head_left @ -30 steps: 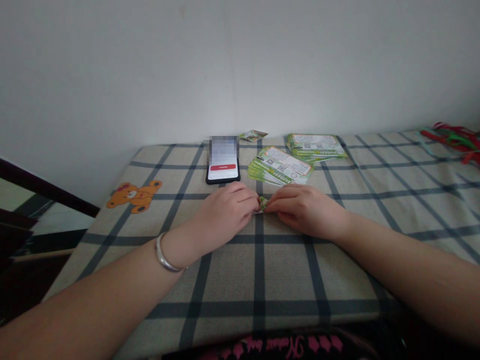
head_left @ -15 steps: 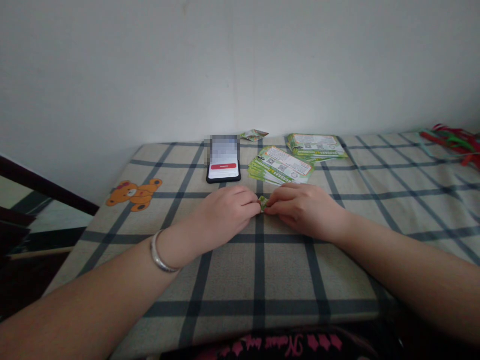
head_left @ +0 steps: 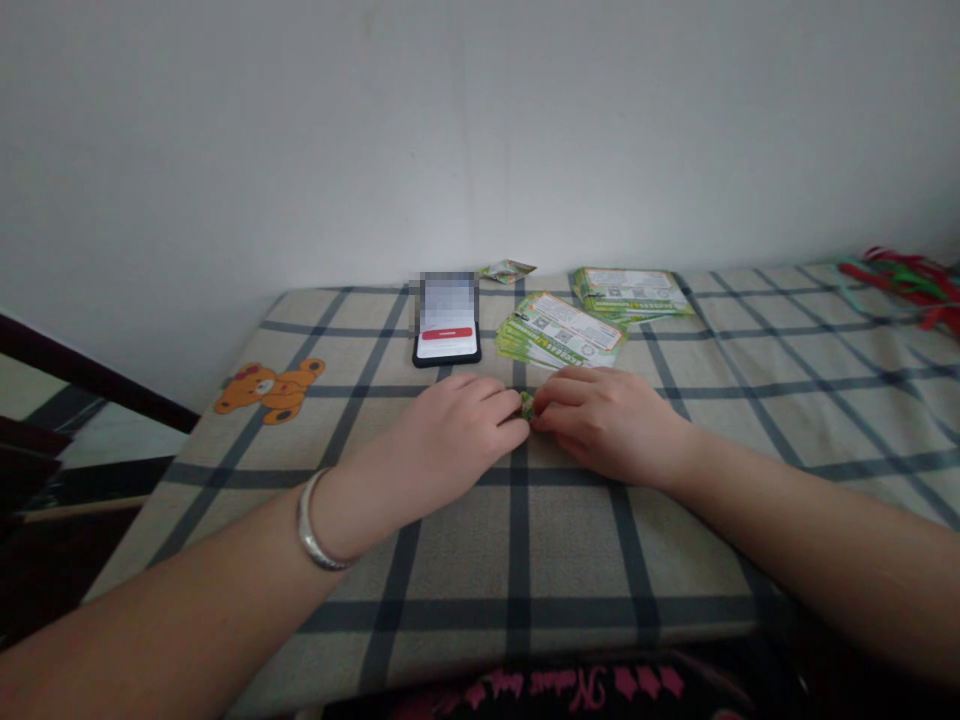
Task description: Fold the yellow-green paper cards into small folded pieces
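While my two hands meet in front of me, one small folded piece of green-and-white paper [head_left: 526,405] sits pinched between them, creased, mostly hidden by my fingertips [head_left: 514,403] and too small to read. My left hand [head_left: 457,425] and my right hand [head_left: 607,425] are both closed narrowly on it, just above the checked cloth [head_left: 675,560], and one silver bangle [head_left: 313,525] circles my left wrist. Beyond them lie one black phone [head_left: 446,345] with a blurred screen and a red button, and two loose stacks of green-bordered printed cards: the nearer stack [head_left: 559,332], fanned, and the farther stack [head_left: 630,292]. One small folded packet [head_left: 508,270] lies by the wall, one orange teddy bear patch [head_left: 270,390] sits on the cloth's left side, and one tangle of red and green ribbons [head_left: 911,285] lies at the far right.
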`<control>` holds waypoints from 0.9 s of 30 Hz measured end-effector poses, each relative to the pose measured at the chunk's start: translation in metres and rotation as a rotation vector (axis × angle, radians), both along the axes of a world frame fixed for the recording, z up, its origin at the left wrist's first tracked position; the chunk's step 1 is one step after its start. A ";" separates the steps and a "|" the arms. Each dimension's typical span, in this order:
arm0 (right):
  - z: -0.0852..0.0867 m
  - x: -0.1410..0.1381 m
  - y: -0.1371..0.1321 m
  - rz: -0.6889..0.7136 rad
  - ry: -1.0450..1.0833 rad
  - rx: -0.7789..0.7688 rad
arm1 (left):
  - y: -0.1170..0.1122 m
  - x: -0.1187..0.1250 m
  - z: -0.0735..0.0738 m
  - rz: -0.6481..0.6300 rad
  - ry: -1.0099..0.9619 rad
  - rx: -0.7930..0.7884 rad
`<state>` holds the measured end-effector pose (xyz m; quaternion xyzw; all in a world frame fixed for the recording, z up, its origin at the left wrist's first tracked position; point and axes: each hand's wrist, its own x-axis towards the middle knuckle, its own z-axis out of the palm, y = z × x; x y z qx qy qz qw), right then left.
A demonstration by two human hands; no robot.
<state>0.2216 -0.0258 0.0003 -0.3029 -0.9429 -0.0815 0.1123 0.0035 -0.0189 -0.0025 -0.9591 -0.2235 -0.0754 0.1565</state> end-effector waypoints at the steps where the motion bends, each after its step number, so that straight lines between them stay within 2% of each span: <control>1: 0.000 0.000 0.000 -0.007 0.000 0.006 | 0.000 -0.001 0.000 0.002 0.006 0.001; 10: 0.007 0.007 -0.002 -0.039 -0.027 -0.020 | 0.006 -0.009 0.001 -0.033 -0.022 -0.058; 16: 0.007 0.004 -0.004 -0.041 -0.070 0.031 | 0.004 -0.005 0.000 -0.019 0.010 -0.024; 21: 0.009 0.007 -0.003 -0.029 -0.060 -0.010 | 0.005 -0.009 0.000 -0.042 -0.018 -0.005; 27: 0.012 0.012 -0.004 -0.056 -0.050 -0.021 | 0.005 -0.015 0.008 -0.081 -0.018 -0.044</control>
